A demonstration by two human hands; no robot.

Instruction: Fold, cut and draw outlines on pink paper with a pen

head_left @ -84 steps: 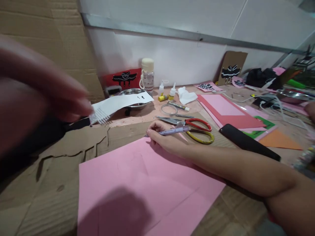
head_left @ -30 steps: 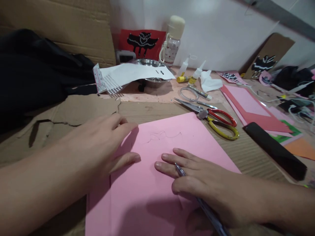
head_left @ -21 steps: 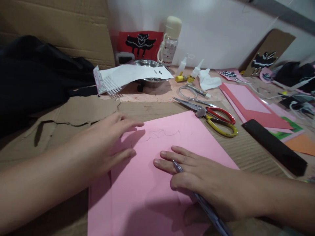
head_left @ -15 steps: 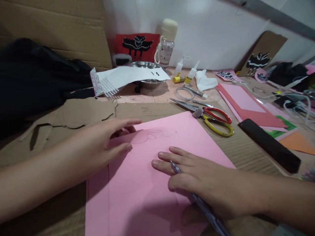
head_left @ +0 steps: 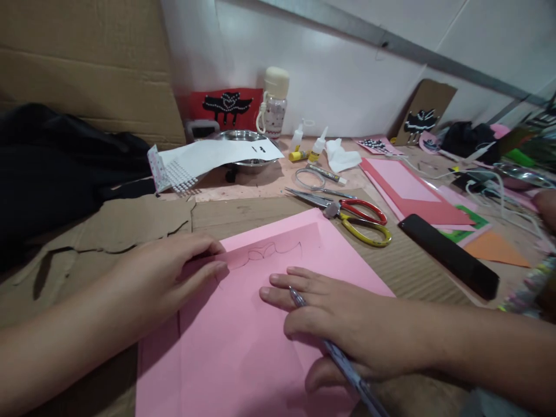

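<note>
A sheet of pink paper (head_left: 243, 324) lies in front of me, with a thin curvy pen drawing (head_left: 263, 250) near its far edge. My left hand (head_left: 197, 260) pinches the paper's far-left edge between thumb and fingers, and the paper there looks slightly raised. Spread over the middle of the sheet, my right hand (head_left: 330, 313) presses it with the fingertips. A greyish-purple pen (head_left: 347, 365) is tucked between that hand's fingers, its tip pointing away from me. Red-and-yellow-handled scissors (head_left: 343, 211) rest just beyond the paper.
A black comb-like bar (head_left: 449, 255) lies right of the scissors. Farther back are glue bottles (head_left: 318, 146), a steel bowl (head_left: 243, 136) under white paper (head_left: 217, 159), a drink bottle (head_left: 275, 104) and red-pink papers (head_left: 417, 191). Part of another person (head_left: 545, 208) shows at the right edge.
My left thumb and fingers have closed on the paper's edge, lifting it a little. The right hand stays on the sheet with the pen. My view has shifted; another person appears at the right.
</note>
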